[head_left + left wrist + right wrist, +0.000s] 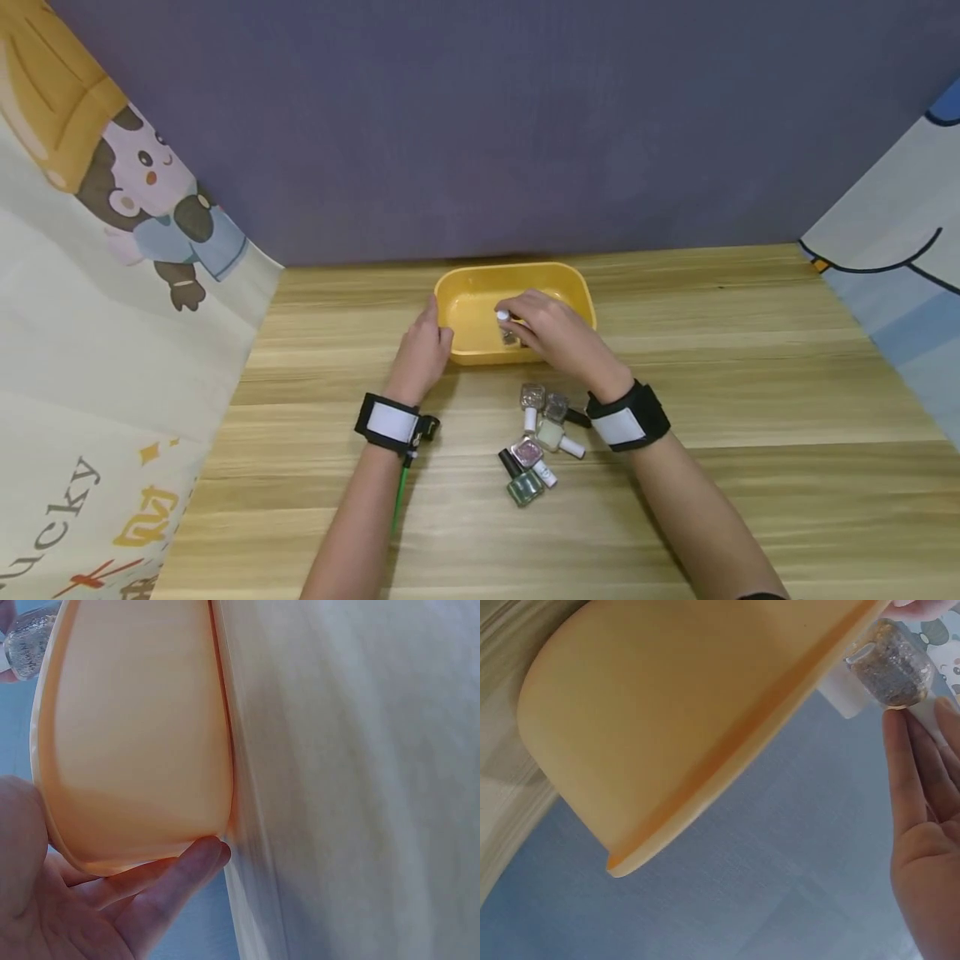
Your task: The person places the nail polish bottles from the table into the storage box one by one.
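The left hand (422,354) holds the left end of a yellow container (480,358); in the left wrist view its fingers (161,889) lie along the outer wall, with the thumb side at the rim. Over the container's near half, the right hand (558,332) pinches a glittery bottle (509,337) by its white cap (502,316). The right wrist view shows this bottle (894,666) beyond the container's rim (705,806), above the right hand's fingers (906,772). A second white piece (845,691) shows beside the bottle, its attachment unclear.
Several nail polish bottles lie on the wooden table (315,500) in front of the container, among them a green one (525,488), a pink one (527,452) and a pale one (550,434). A dark wall (525,125) stands behind; printed sheets flank the table.
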`<state>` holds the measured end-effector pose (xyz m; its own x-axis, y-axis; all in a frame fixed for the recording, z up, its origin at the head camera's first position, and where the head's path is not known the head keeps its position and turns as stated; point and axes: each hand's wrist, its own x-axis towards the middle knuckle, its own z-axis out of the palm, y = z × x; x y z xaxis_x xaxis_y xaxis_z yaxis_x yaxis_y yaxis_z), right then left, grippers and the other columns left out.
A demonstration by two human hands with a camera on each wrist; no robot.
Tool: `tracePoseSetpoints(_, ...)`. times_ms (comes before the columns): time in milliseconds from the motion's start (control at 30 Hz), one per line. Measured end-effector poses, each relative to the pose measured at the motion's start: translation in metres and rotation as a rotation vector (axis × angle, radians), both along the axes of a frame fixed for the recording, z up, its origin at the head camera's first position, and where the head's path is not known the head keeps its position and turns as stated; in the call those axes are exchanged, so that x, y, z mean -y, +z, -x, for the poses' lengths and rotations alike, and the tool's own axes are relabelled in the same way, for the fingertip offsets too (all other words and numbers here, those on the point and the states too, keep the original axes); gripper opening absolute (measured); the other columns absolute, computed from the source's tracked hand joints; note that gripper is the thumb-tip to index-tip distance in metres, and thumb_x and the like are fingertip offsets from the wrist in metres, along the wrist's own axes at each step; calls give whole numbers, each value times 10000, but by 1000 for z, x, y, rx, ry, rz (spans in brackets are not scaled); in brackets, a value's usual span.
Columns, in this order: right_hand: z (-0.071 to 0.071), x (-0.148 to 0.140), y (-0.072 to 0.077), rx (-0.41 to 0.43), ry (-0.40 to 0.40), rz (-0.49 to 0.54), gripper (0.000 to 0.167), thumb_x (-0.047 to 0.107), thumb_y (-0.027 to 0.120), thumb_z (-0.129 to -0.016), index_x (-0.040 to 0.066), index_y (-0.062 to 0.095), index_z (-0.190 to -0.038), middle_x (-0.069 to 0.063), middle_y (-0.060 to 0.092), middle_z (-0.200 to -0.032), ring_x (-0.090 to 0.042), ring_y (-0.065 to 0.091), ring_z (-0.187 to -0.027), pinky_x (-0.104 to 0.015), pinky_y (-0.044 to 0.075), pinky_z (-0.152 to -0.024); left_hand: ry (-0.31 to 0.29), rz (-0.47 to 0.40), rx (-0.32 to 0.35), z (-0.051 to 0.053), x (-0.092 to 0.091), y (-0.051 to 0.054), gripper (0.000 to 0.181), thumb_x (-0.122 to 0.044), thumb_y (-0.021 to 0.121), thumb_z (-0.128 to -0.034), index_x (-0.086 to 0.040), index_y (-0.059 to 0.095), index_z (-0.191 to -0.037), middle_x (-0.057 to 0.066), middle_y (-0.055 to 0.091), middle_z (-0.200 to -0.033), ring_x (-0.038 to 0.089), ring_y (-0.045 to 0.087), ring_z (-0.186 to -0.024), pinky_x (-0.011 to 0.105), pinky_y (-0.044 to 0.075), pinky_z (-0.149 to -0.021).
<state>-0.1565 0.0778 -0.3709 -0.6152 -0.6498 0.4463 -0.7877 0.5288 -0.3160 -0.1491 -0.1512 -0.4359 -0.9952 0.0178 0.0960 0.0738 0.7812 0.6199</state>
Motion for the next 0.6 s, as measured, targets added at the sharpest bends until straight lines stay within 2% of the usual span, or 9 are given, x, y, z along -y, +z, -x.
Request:
tracePoseSetpoints(200,2,0,-3,7,-3,-2,207,128,666,-938,17,702,-1109,-74,702,-994,-197,638,-905,-342,538,-803,3,2,-6,-1,1,0,640,-190,406,-999,30,191,-1560,212,351,-1559,197,457,-599,341,465,-650)
tracePoseSetpoints(367,3,0,-5,14,3,-15,208,137,653,-949,18,695,-1113,-76,699,-991,-199,635,-902,-342,535,-799,4,5,-3,-2,2,1,635,-182,412,-1000,33,198,-1558,211,361,-1555,185,428,-568,333,445,-608)
tracePoseSetpoints(600,5,-1,-9,29,10,-11,206,119,657,-944,-3,697,-1106,-81,697,-970,-214,643,-898,-359,545,-810,3,1,13,-2,0,4,643,-198,403,-997,15,189,-1565,202,358,-1561,206,456,-619,336,455,-638)
